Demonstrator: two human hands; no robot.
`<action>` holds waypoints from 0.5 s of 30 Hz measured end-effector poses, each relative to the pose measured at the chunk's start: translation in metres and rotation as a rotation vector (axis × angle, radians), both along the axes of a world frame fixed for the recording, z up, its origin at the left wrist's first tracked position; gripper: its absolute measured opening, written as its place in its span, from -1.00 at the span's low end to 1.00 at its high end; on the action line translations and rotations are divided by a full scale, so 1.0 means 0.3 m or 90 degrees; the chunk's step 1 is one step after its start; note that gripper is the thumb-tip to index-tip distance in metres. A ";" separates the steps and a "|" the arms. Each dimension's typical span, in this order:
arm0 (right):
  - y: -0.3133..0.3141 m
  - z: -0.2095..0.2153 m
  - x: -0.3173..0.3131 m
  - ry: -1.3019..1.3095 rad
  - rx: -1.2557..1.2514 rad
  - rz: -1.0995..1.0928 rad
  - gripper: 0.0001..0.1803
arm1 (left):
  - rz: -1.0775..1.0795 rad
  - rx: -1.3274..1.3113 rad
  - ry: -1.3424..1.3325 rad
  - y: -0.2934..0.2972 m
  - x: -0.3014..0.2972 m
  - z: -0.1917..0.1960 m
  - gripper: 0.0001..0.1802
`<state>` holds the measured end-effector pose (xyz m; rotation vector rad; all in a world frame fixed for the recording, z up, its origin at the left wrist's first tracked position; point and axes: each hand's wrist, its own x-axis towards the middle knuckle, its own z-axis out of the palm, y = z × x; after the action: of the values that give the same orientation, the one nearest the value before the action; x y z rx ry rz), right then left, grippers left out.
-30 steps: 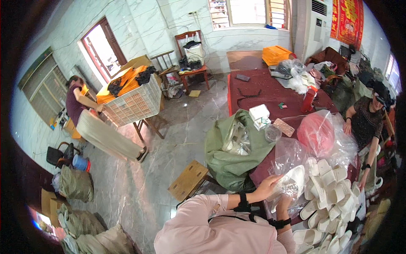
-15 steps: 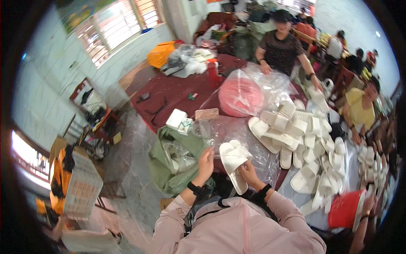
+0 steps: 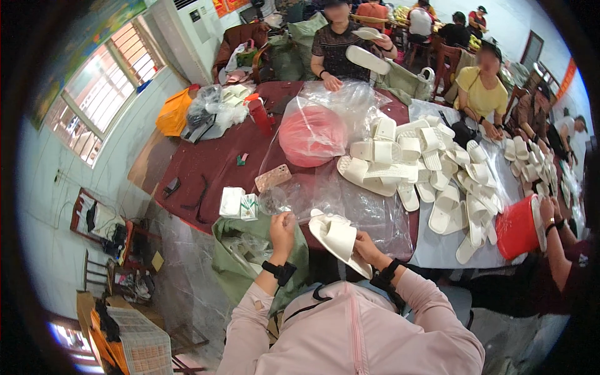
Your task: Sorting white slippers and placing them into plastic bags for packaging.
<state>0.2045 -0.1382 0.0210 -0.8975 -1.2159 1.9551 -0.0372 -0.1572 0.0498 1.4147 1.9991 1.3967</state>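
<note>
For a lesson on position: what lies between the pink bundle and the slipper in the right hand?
Clear plastic on maroon cloth lies between bundle and slipper, in the head view.

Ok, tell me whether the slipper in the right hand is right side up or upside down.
Right side up: the white slipper shows its broad strap and footbed, with the right hand at its edge.

Bright window (image 3: 94,94), bent edges, dark rim
</note>
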 end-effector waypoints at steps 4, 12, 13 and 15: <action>-0.045 0.033 0.017 -0.004 -0.067 -0.079 -0.74 | -0.023 0.054 0.062 0.008 -0.040 0.006 -0.84; -0.070 0.044 -0.002 -0.059 -0.063 -0.078 -0.73 | -0.007 0.035 0.155 0.010 -0.071 -0.062 -0.59; -0.074 0.066 -0.007 -0.065 -0.046 -0.043 -0.72 | -0.032 0.038 0.141 0.004 -0.068 -0.073 -0.53; -0.080 0.051 -0.039 -0.056 0.007 0.025 -0.69 | -0.050 0.039 0.127 -0.010 -0.065 -0.081 -0.47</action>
<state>0.1929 -0.1621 0.0363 -0.9687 -1.3022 1.9561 -0.0567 -0.1603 0.0255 1.7012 2.0079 1.3405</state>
